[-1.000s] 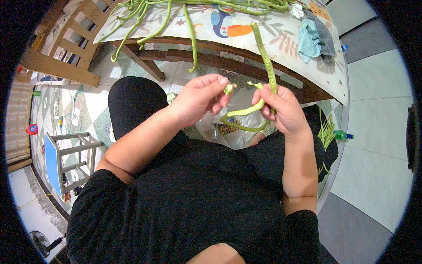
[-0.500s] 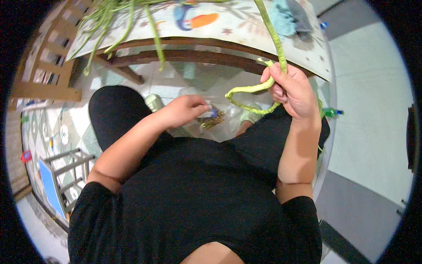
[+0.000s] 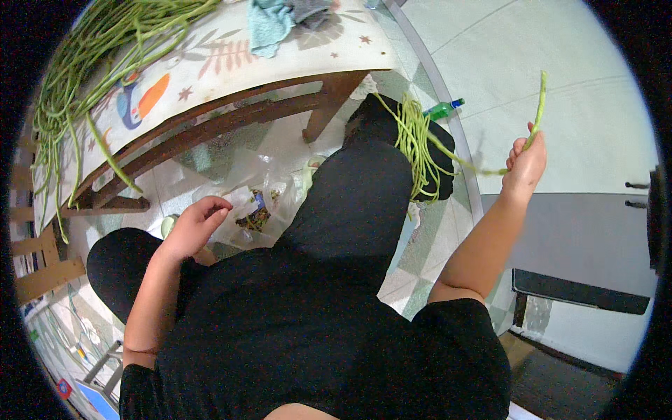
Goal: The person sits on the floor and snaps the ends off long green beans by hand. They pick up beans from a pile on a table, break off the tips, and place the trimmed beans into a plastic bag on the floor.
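Note:
My right hand (image 3: pixel 526 162) is stretched out to the right, closed around a long green bean (image 3: pixel 539 105). One end of the bean sticks up above the fist; a strand on the other side runs left toward a bunch of long beans (image 3: pixel 420 147) draped over a black seat or stool beside my knee. Loosely curved, my left hand (image 3: pixel 199 225) hovers near a clear plastic bag (image 3: pixel 280 227) holding brownish-green scraps (image 3: pixel 253 218), its thumb a little apart from the fingers and nothing visible between them. A large heap of long beans (image 3: pixel 91 77) covers the table's left part.
The table (image 3: pixel 231 70) has a patterned cover and a wooden frame, with teal and grey cloths (image 3: pixel 269 28) on it. A green bottle (image 3: pixel 441 110) lies past the bunch. Pale cabinet doors (image 3: pixel 553 231) line the right side; a blue-topped stool (image 3: pixel 98 399) is at lower left.
My view and body have turned right. My right hand has carried the long bean from in front of me out to the right. The bunch on the black seat has come into view.

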Demonstrator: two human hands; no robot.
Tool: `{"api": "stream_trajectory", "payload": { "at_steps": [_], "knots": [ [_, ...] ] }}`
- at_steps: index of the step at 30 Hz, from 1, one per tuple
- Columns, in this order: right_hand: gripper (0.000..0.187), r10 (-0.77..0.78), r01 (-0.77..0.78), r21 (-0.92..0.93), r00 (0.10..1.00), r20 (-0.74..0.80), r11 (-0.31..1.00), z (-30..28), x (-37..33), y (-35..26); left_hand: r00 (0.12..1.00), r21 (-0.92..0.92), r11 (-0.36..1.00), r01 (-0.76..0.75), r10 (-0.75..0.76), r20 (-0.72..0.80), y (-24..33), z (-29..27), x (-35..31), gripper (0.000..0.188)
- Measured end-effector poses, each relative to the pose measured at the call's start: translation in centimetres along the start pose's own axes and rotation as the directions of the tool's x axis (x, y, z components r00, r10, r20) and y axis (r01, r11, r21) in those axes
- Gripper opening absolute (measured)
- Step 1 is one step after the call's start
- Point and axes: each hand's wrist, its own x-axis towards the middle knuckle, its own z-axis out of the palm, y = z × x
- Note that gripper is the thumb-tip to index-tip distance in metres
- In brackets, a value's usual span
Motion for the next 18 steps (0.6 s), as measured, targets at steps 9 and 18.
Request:
{"api": "stream_trajectory", "payload": {
  "at_steps": [9,18],
  "knots": [
    [0.03,-0.241,0.133,-0.526,0.96,-0.142,0.84,5.3,2.3,5.8,0.997,-0.076,0.995,0.065,-0.061,0.048,0.3,1.0,0.5,0.022],
    [0.051,0.041,0.418,-0.602,0.799,0.601,0.68,10.9,4.9,33.1,0.992,-0.018,0.994,0.108,-0.106,0.071,1.8,1.3,0.9,0.021]
  ]
}}
